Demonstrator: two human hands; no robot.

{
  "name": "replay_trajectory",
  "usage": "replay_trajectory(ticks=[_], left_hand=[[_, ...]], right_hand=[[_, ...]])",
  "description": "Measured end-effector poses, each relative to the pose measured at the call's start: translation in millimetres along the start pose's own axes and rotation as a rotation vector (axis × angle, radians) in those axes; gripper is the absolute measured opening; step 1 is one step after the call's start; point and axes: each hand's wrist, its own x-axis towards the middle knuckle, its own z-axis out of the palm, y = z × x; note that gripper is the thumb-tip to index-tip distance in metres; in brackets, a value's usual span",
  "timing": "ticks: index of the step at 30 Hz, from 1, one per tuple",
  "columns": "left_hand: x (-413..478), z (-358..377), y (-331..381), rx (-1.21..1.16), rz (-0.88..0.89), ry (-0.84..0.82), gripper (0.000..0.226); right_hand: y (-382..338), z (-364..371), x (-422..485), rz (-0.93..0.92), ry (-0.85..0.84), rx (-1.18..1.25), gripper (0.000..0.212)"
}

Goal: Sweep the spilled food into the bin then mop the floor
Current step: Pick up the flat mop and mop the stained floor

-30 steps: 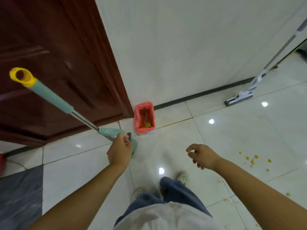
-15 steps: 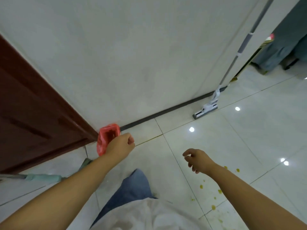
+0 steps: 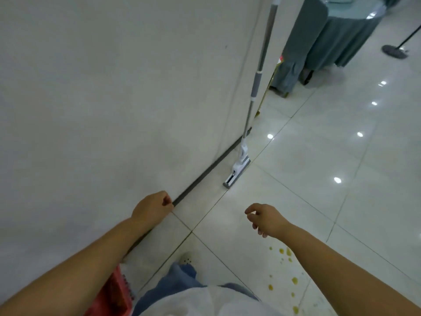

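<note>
Nearer now, the white flat-headed, grey metal-poled mop (image 3: 252,96) is leaning upright against the smooth wall (image 3: 114,87); left hand (image 3: 151,207) clenching empty, right hand (image 3: 265,218) hanging loosely curled.

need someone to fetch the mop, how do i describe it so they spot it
Follow the white wall to its far corner, before the table draped in grey-green cloth. The mop leans there, flat white head on the tiles. Its silver pole sets it apart from the black round-based stand beyond.
</note>
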Motion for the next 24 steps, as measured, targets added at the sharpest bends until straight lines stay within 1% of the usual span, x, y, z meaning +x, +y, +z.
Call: replay_trajectory(ticks=[6,10,13,16,18,20,24], left_hand=[[116.9,-20.3,87.1,0.029,0.167,-0.127,0.006],[182.5,-19.4,153.0,0.073,0.263,-0.153,0.004],[229.4,-25.7,212.6,0.130,0.329,-0.100,0.013],[278.2,-41.2,273.0,0.123,0.345,-0.008,0.015],[310.6,-53.0,309.0,0.079,0.341,0.065,0.018],[343.7,-64.8,340.8,0.004,0.334,0.118,0.028],[414.3,-88.6,386.7,-0.150,0.278,0.163,0.062]], right_hand=[[-7.4,-57.2,49.1,0.050,0.097,0.072,0.025],[3.7,-94.8,80.3,0.022,0.139,-0.070,0.030],[15.8,-136.8,109.3,0.011,0.164,-0.229,0.034],[25.0,-184.9,135.4,0.002,0.201,-0.296,0.035],[28.6,-213.7,150.7,-0.001,0.214,-0.354,0.035],[31.3,-240.8,165.8,0.005,0.235,-0.403,0.035],[30.0,-280.5,186.2,0.029,0.262,-0.422,0.036]])
